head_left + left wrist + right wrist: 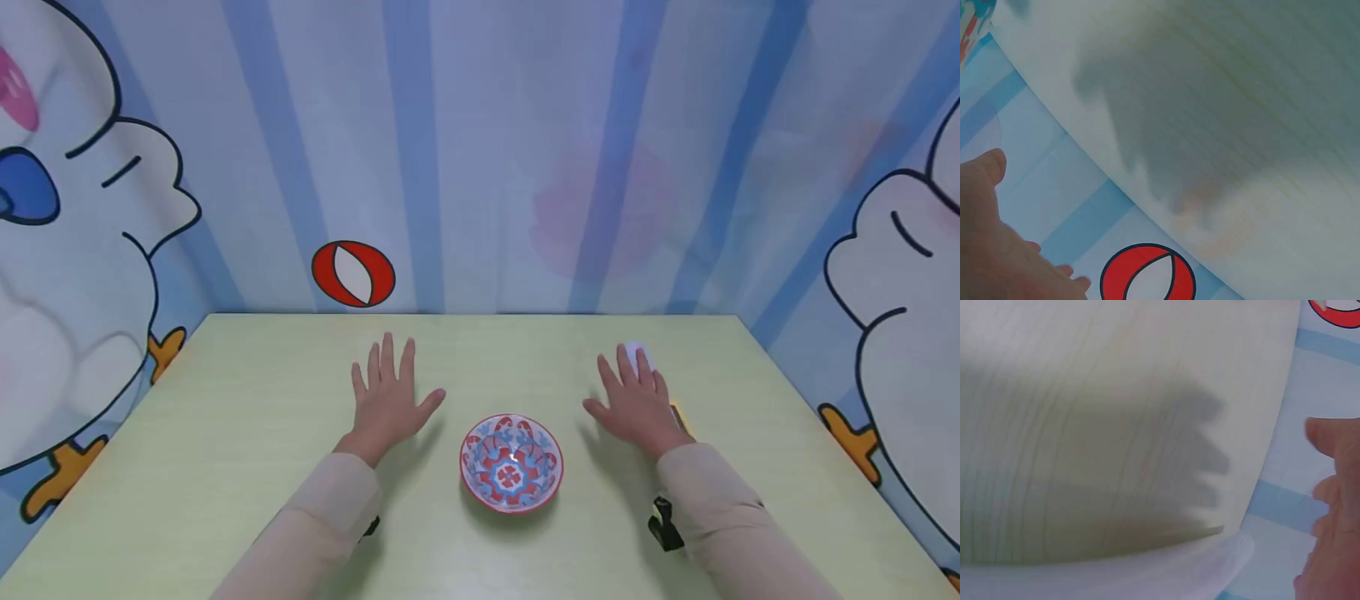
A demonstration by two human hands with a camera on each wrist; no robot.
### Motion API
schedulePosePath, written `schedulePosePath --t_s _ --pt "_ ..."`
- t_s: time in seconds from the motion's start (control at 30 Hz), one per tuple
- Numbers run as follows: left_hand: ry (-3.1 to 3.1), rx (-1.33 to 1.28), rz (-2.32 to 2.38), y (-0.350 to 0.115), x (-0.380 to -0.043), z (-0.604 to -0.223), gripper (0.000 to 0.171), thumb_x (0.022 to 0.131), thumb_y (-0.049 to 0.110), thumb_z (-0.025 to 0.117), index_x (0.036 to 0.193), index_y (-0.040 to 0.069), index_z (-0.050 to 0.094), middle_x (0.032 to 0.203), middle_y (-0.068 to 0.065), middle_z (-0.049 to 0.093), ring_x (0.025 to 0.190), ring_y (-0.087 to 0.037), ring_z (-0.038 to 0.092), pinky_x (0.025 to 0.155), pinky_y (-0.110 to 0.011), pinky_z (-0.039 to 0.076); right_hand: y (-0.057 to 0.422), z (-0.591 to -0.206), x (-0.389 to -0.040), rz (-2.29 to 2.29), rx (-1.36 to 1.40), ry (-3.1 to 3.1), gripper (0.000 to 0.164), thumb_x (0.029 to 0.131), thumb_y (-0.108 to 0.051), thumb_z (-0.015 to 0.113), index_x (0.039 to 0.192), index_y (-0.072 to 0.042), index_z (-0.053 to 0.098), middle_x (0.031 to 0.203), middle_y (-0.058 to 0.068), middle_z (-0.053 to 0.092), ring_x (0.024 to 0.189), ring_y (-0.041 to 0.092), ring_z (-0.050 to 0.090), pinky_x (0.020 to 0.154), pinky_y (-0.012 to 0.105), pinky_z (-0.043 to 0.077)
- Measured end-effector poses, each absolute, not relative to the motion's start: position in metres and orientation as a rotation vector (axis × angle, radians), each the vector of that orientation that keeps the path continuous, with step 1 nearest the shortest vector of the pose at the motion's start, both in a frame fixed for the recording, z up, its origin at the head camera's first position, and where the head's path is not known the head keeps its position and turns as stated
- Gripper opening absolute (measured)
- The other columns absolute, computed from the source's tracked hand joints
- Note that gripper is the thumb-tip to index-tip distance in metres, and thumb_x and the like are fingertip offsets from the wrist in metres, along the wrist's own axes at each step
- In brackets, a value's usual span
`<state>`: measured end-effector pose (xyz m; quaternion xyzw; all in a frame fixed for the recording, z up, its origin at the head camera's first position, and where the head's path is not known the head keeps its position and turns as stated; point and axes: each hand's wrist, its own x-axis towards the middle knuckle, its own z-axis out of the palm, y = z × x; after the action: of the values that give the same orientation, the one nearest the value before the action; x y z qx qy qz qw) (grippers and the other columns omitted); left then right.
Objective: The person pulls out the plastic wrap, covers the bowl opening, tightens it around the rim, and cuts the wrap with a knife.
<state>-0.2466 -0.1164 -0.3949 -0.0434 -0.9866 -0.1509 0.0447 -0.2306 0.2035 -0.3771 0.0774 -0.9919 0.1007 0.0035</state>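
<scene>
A small bowl [512, 463] with a red and blue flower pattern sits upright on the table between the two hands. My left hand [386, 400] is held over the table to the bowl's left, fingers spread and straight, with nothing in it. On the other side, my right hand [633, 404] has its fingers stretched forward and also holds nothing. Partly hidden behind the right hand are a pale object [636, 353] and a yellow-edged dark object [680, 419]. In the left wrist view, a bit of the bowl [969, 25] shows at the top left corner.
The pale green table [225, 433] ends at a blue striped curtain [487, 167] with cartoon figures on both sides. A white object [1116, 584] with a smooth curved edge spans the bottom of the right wrist view. Shadows of both hands fall on the tabletop.
</scene>
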Motion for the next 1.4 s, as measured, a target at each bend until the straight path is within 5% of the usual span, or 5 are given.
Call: schedulePosePath --t_s 0.17,0.3,0.53,0.77,1.4 --pt "-3.014 -0.115 -0.525 -0.119 -0.24 -0.392 0.074 0.087 0.045 0.054 0.144 0.007 0.027 0.14 -0.019 0.036 0.127 -0.035 0.035 0.105 -0.057 0.029 0.215 -0.366 -0.215 0.294 0.194 -3.212 0.072 0.088 -0.039 0.056 0.139 0.005 0.03 0.145 0.03 0.021 0.131 0.048 0.02 0.1 0.063 0.028" --pt "-3.011 -0.178 -0.539 -0.123 -0.232 -0.391 0.058 0.089 0.04 0.053 0.134 0.005 0.043 0.128 -0.016 0.05 0.116 -0.032 0.047 0.098 -0.052 0.039 0.23 -0.365 -0.2 0.335 0.043 -3.28 0.082 0.082 -0.044 0.062 0.133 0.012 0.031 0.129 0.034 0.032 0.105 0.045 0.04 0.074 0.052 0.046" --pt "-2.985 -0.258 -0.613 -0.127 -0.221 -0.397 0.05 0.09 0.037 0.054 0.13 0.007 0.049 0.123 -0.013 0.054 0.114 -0.03 0.05 0.097 -0.052 0.039 0.248 -0.372 -0.183 0.326 -0.03 -3.343 0.093 0.076 -0.047 0.068 0.129 0.017 0.027 0.114 0.033 0.039 0.08 0.034 0.051 0.058 0.04 0.045" --pt "-3.015 -0.302 -0.654 -0.125 -0.22 -0.406 0.049 0.09 0.037 0.054 0.129 0.008 0.051 0.129 -0.013 0.051 0.12 -0.03 0.047 0.099 -0.052 0.038 0.244 -0.379 -0.181 0.259 0.059 -3.299 0.06 0.077 -0.022 0.065 0.115 0.013 0.034 0.093 0.024 0.044 0.065 0.026 0.049 0.051 0.035 0.044" --pt "-2.916 -0.667 -0.371 -0.134 -0.239 -0.39 0.043 0.087 0.029 0.062 0.126 0.014 0.053 0.122 -0.006 0.056 0.113 -0.023 0.053 0.096 -0.042 0.046 0.199 -0.385 -0.215 0.261 0.378 -3.206 0.06 0.081 -0.02 0.062 0.133 0.0 0.041 0.119 0.02 0.051 0.095 0.029 0.055 0.079 0.046 0.049"
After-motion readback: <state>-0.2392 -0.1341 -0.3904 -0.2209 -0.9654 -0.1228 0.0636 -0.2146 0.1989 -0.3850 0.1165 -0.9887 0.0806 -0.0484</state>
